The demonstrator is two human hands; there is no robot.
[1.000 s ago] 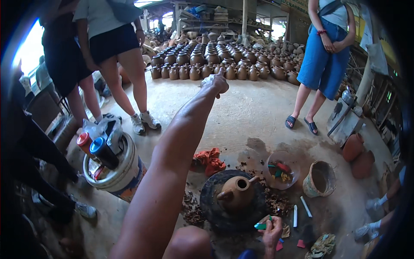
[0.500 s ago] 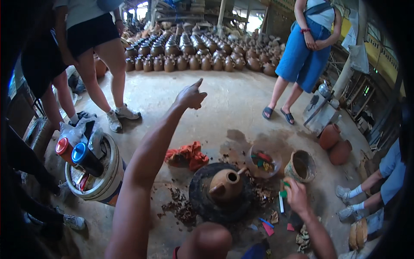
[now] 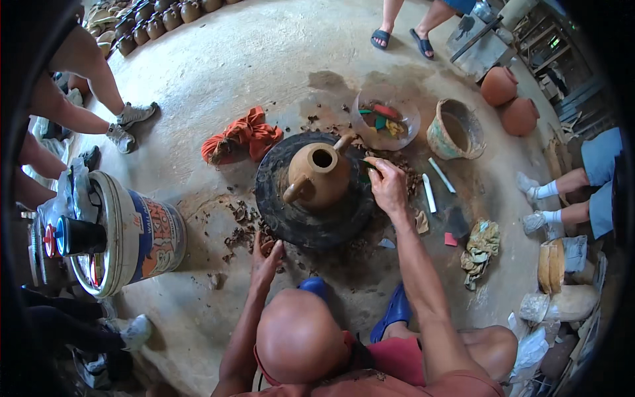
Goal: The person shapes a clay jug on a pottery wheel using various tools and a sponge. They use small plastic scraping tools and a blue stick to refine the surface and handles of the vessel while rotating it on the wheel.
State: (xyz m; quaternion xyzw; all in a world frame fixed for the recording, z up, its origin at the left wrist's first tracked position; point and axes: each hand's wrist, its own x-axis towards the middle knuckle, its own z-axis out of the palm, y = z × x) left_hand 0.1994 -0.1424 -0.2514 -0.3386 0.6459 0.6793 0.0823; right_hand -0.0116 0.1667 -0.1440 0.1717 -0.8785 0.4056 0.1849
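A brown clay jug [image 3: 324,180] with a round mouth and a projection on either side stands upright on a dark round wheel [image 3: 281,221]. Beside the wheel's near-left edge is my left hand [image 3: 266,259], thumb and fingers apart, low among clay scraps; whether it touches the wheel I cannot tell. My right hand [image 3: 387,185] is closed in a pinch at the jug's right, over the wheel's edge. A small green piece [image 3: 367,165] shows at its fingertips, mostly hidden by them.
An orange cloth [image 3: 245,139] lies beyond the wheel. At the right are a clear bowl [image 3: 413,126] of small coloured pieces, a stained bucket [image 3: 440,137], and two white sticks [image 3: 429,192]. A large lidded tub [image 3: 155,231] stands left, near bystanders' legs.
My left hand has dropped from pointing ahead to beside the wheel. The right hand has moved left to the jug with the green piece. The view has tilted down.
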